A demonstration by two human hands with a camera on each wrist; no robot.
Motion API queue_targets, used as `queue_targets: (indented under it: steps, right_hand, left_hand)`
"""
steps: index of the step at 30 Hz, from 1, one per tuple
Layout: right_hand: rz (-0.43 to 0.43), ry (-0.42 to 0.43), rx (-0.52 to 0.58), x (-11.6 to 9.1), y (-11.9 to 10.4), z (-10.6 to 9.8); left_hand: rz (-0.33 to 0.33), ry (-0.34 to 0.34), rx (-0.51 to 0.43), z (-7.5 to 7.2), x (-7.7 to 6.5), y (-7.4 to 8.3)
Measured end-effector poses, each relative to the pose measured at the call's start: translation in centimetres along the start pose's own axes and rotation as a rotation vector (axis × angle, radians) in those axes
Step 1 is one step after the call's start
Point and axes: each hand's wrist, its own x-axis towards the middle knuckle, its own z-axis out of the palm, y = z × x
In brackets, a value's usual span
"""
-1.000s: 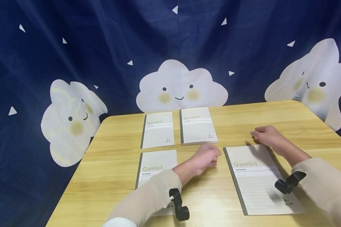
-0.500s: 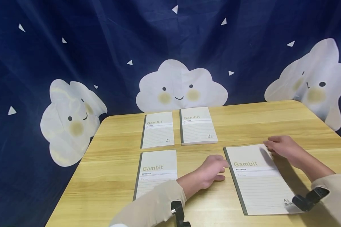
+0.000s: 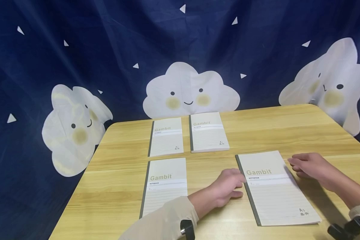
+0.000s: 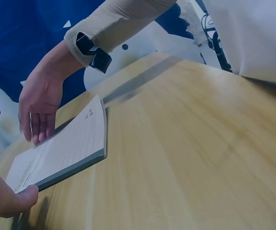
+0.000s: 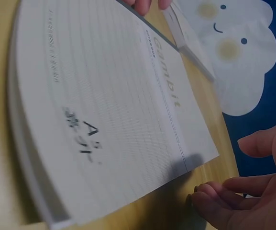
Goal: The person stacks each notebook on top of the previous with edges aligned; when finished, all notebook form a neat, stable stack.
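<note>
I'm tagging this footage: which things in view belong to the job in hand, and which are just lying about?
Likely part of the job:
near-right white paper notebook, rectangular, grey-spined
left hand, at its left edge
right hand, by its right edge

Apparently just lying about:
matching near-left white notebook
matching far-left white notebook
matching far-middle white notebook

Behind the wood-grained tabletop (image 3: 258,130) hangs a blue curtain (image 3: 123,30) with white triangles (image 3: 235,22). A smiling middle cloud (image 3: 192,88) tops its far edge; a left cloud (image 3: 70,136) and right cloud (image 3: 330,80) flank its far corners. The left wrist view shows dark cables (image 4: 217,46) beyond the tabletop.
</note>
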Motion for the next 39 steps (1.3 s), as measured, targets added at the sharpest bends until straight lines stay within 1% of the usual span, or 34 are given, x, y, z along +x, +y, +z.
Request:
queue_targets:
  steps: [7, 11, 15, 24, 28, 34, 39]
  right_hand:
    - [0.038, -0.035, 0.013, -1.0, 0.3, -0.1]
    - [0.058, -0.057, 0.015, -1.6, 0.4, -0.1]
    - [0.072, -0.056, 0.019, -2.1, 0.4, 0.1]
    - [0.054, -0.044, -0.011, -2.3, 0.2, 0.6]
    - [0.052, -0.051, 0.002, -2.4, 0.2, 0.9]
    - [0.034, -0.052, 0.009, -2.5, -0.2, 1.4]
    - [0.044, -0.049, 0.023, -2.4, -0.5, 1.3]
  left_hand:
    - [0.000, -0.047, -0.013, 0.3, -0.6, -0.2]
    - [-0.001, -0.042, -0.026, 0.5, -1.0, -0.3]
    - [0.004, -0.035, -0.037, 0.8, -1.2, -0.4]
    - [0.030, -0.055, -0.030, 1.0, -1.5, -0.5]
    - [0.036, -0.065, -0.028, 1.0, -1.6, -0.5]
    - [0.043, -0.058, -0.042, 1.1, -1.5, -0.6]
    - [0.048, -0.051, -0.056, 1.2, -1.6, -0.7]
